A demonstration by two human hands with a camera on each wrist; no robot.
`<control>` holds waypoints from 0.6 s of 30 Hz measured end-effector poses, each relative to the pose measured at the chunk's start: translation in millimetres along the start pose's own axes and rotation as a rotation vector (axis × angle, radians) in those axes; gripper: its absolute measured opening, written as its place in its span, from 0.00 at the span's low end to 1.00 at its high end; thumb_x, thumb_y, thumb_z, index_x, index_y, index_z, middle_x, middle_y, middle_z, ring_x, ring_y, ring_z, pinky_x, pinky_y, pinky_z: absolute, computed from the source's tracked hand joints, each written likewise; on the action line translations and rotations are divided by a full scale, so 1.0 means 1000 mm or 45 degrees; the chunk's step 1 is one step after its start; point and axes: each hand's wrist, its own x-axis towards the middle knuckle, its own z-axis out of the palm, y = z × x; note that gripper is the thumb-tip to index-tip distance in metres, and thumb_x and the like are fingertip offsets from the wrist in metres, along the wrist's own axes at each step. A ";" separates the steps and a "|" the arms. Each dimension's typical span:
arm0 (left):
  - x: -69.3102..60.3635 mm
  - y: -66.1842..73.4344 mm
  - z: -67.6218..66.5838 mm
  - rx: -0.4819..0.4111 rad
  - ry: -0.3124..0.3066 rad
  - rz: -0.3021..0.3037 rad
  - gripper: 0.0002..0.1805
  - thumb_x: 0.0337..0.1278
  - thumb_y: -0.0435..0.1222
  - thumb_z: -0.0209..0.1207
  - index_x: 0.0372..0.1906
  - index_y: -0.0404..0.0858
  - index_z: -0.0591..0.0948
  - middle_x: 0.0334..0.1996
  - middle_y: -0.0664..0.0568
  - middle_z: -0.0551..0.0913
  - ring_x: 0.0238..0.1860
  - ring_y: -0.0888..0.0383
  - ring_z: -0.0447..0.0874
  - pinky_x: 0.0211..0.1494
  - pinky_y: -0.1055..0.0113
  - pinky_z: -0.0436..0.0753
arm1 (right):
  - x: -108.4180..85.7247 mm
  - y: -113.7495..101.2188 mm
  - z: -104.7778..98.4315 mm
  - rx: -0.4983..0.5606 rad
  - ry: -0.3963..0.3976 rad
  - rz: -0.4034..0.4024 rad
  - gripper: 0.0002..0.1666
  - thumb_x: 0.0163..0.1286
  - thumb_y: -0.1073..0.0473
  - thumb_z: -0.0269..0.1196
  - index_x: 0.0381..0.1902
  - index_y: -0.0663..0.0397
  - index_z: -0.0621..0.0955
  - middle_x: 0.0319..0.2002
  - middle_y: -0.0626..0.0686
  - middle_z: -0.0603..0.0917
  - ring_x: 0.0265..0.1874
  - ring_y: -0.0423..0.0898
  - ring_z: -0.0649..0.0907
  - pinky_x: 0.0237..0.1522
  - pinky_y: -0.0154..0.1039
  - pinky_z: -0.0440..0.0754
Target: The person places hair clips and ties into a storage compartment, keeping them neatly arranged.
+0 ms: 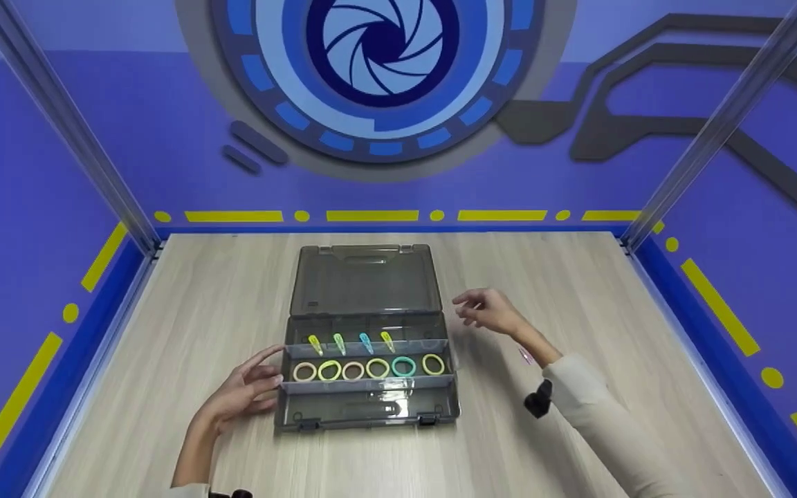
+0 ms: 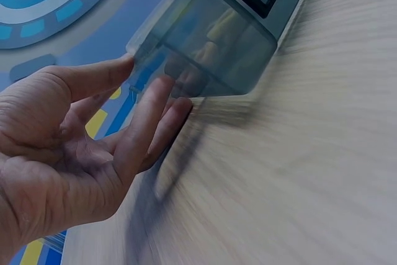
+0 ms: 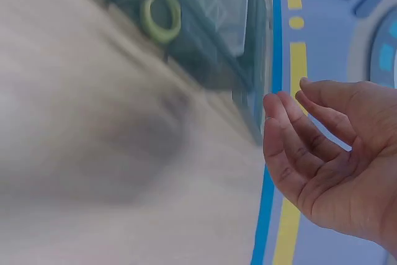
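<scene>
A grey see-through plastic organizer box lies with its lid folded back. Its middle compartment holds a row of several ring-shaped hair ties in yellow, beige and teal. Behind them, several snap hair clips in yellow, green and blue lie in a line. My left hand touches the box's left side; in the left wrist view its thumb and loosely bent fingers meet the wall. My right hand hovers right of the box, apart from it, with relaxed fingers holding nothing.
A small pink item lies on the wooden table, partly hidden by the right wrist; its kind cannot be told. The front compartment and lid hold nothing visible. Blue printed walls stand behind and at both sides.
</scene>
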 end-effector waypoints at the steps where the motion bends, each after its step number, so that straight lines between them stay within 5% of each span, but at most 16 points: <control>1: 0.000 0.000 0.000 0.001 -0.001 0.000 0.39 0.72 0.40 0.60 0.82 0.47 0.57 0.67 0.35 0.68 0.57 0.51 0.83 0.52 0.57 0.87 | -0.004 0.003 -0.004 -0.006 0.012 0.010 0.15 0.70 0.69 0.63 0.51 0.75 0.83 0.37 0.73 0.87 0.33 0.64 0.89 0.28 0.28 0.83; 9: -0.002 0.002 0.000 0.019 0.006 0.003 0.39 0.72 0.40 0.61 0.81 0.46 0.58 0.66 0.35 0.69 0.57 0.52 0.83 0.52 0.58 0.87 | -0.035 0.034 -0.031 0.026 0.066 0.120 0.17 0.73 0.68 0.62 0.55 0.74 0.82 0.40 0.72 0.88 0.35 0.61 0.90 0.33 0.38 0.88; 18: -0.004 0.005 0.002 0.048 0.011 0.013 0.38 0.72 0.39 0.60 0.81 0.46 0.58 0.69 0.32 0.68 0.61 0.48 0.80 0.55 0.57 0.86 | -0.063 0.063 -0.048 0.076 0.096 0.261 0.18 0.72 0.70 0.60 0.55 0.78 0.80 0.42 0.74 0.87 0.36 0.58 0.90 0.34 0.36 0.87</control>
